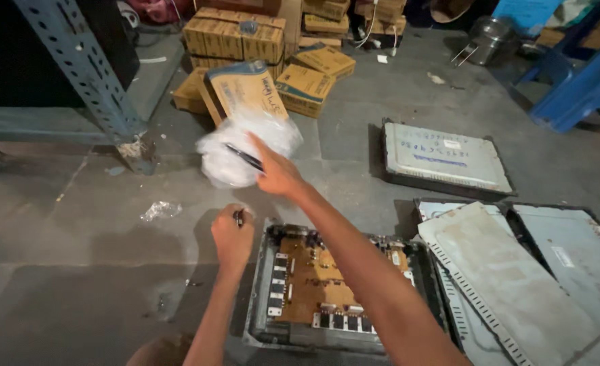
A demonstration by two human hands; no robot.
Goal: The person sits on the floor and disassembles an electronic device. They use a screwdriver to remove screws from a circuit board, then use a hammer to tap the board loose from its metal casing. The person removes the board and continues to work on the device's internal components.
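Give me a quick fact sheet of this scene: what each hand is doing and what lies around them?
Place: grey concrete floor
Right hand: stretched forward, gripping a blurred clear plastic bag with a dark pen-like thing
Left hand: closed around a small dark tool, beside the chassis
Below the arms: open metal chassis holding a brown circuit board
To the right: grey metal cover panels
Farther back: cardboard boxes
Left: blue slotted steel rack leg

Repair workshop or storeroom, bare concrete floor (76, 237), stacked cardboard boxes (235, 34), slotted steel shelving (76, 68), opened electronics chassis (327, 285)
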